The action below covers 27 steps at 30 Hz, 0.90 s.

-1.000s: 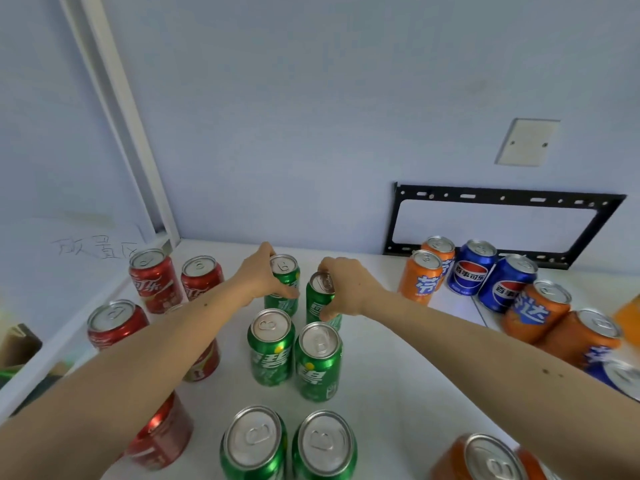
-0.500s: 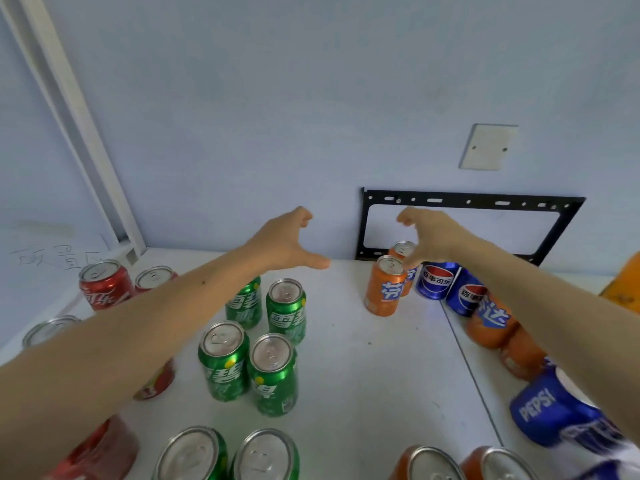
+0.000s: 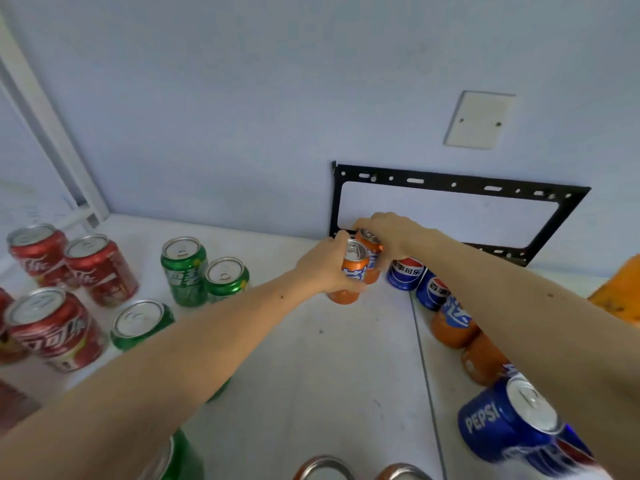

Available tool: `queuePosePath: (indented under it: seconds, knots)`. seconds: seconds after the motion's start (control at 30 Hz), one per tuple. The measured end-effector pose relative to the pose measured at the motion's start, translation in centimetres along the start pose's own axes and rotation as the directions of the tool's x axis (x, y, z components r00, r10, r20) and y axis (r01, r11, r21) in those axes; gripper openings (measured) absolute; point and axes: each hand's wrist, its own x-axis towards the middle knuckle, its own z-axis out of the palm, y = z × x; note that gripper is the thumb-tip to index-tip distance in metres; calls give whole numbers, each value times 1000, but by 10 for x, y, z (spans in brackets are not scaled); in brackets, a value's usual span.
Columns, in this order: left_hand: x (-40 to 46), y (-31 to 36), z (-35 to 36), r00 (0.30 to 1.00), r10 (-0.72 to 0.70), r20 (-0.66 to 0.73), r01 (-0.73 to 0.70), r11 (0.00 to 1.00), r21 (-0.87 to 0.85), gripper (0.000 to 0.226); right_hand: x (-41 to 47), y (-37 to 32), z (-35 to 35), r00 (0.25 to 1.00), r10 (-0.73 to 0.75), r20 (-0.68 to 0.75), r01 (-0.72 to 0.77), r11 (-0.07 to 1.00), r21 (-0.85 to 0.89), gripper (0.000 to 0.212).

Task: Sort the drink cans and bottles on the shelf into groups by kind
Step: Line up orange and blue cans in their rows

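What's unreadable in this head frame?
- Rear orange can: mostly covered by the right hand, so its grip is unclear.
- Green can at the bottom: cut by the frame edge and the left forearm.
- Two can tops: cropped at the bottom edge, kind unconfirmed.
- Pepsi can: motion-blurred.

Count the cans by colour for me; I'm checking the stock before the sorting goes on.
Red cans: 3 plain, more cut off at the left edge
Green cans: 5, one mostly hidden under an arm
Orange cans: 6, two of them held
Blue cans: 3
Total: at least 17
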Motion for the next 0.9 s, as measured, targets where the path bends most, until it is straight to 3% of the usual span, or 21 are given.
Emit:
queuePosePath:
  seconds: [0.27,0.57,0.9]
  knots:
    - [-13,0,5,988,-86,-125,76,994,-83,71,-11,3,3,995,28,-91,-19,995,97,76]
    - [-66,2,-14,991,-90,-96,76,987,-145,69,-59,-22,-21,978,98,-185,-66,983,171,74]
    - [-133,-4,-20,997,-71,-19,64,966,-250,67,-150,-85,-15,961,270,-63,-242,928,282,71]
